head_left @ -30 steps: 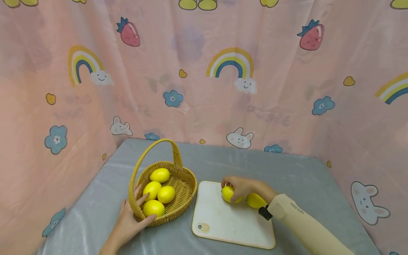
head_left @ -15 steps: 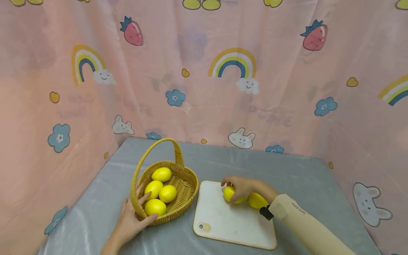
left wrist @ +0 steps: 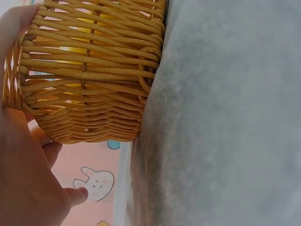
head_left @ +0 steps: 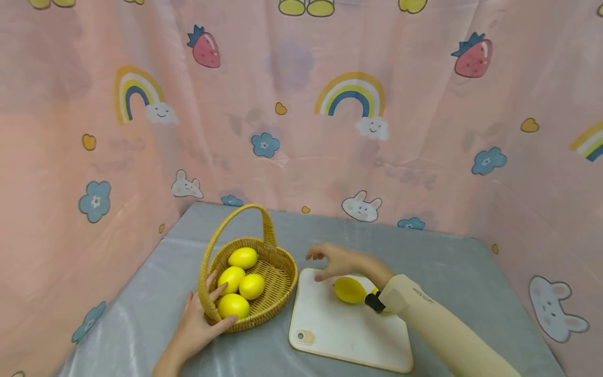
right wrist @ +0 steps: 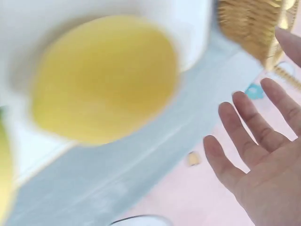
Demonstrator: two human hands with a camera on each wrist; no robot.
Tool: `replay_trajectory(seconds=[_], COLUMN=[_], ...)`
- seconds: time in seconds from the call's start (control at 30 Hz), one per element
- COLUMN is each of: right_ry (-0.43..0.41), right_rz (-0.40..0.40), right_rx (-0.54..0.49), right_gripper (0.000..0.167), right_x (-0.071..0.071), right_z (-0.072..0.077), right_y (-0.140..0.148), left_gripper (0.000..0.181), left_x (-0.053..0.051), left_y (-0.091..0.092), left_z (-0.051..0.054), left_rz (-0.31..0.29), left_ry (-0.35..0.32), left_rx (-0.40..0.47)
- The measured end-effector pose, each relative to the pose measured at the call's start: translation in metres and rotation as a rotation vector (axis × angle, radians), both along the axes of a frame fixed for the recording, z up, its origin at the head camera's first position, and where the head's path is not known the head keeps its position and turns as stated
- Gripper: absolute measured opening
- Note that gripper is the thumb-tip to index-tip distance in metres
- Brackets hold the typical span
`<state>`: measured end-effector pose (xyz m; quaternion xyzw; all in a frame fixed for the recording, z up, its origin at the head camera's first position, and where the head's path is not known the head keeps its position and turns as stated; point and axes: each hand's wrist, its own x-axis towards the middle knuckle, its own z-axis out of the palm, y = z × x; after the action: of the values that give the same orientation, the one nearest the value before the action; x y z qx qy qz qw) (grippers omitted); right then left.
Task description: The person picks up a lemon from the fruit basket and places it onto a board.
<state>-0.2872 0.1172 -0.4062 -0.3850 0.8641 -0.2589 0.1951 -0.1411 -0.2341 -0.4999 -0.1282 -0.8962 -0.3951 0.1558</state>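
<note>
In the head view my left hand point(head_left: 194, 325) grips the left rim of a yellow wicker basket point(head_left: 272, 280), fingers over the edge and thumb along the front. Several lemons point(head_left: 234, 306) lie inside the basket. My right hand point(head_left: 333, 260) hovers above the far left corner of a white cutting board point(head_left: 339, 335), fingers loosely bent, holding nothing. Under and right of it, one lemon point(head_left: 348, 290) rests on the board. A second lemon point(right wrist: 4, 174) shows at the left edge of the right wrist view; my wrist mostly hides it in the head view.
A grey cloth point(head_left: 443, 277) covers the table. Pink patterned curtains point(head_left: 282, 178) enclose its back and sides. The basket's tall handle point(head_left: 221, 230) arches over its left part, close to my left hand. The board lies just right of the basket.
My right hand has let go of the lemon on the board and moved up and to the left. That lemon stays in place. My left hand keeps its grip; the head view shifts slightly.
</note>
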Motion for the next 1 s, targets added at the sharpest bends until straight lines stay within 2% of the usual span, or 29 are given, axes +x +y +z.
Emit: replay_trajectory(seconds=[0.27,0.53,0.77,1.0], right_ry=[0.089,0.079,0.080,0.053], right_rz=[0.107,0.223,0.259,0.255], right_rx=[-0.006,0.012,0.138,0.278], right_gripper=[0.040,0.038,0.035,0.036], right_x=[0.001,0.007,0.014,0.016], right_z=[0.019,0.026,0.026,0.026], right_y=[-0.054,-0.106,-0.143,-0.163], left_gripper=[0.073,0.074,0.073,0.072], left_x=[-0.002,-0.002,-0.002,-0.002], left_y=[0.000,-0.001,-0.002,-0.001], left_z=[-0.003,-0.002,-0.002,-0.002], left_rz=[0.007,0.013,0.015,0.020], left_ry=[-0.011,-0.011,0.015,0.007], left_rx=[-0.010,-0.001,-0.008,-0.007])
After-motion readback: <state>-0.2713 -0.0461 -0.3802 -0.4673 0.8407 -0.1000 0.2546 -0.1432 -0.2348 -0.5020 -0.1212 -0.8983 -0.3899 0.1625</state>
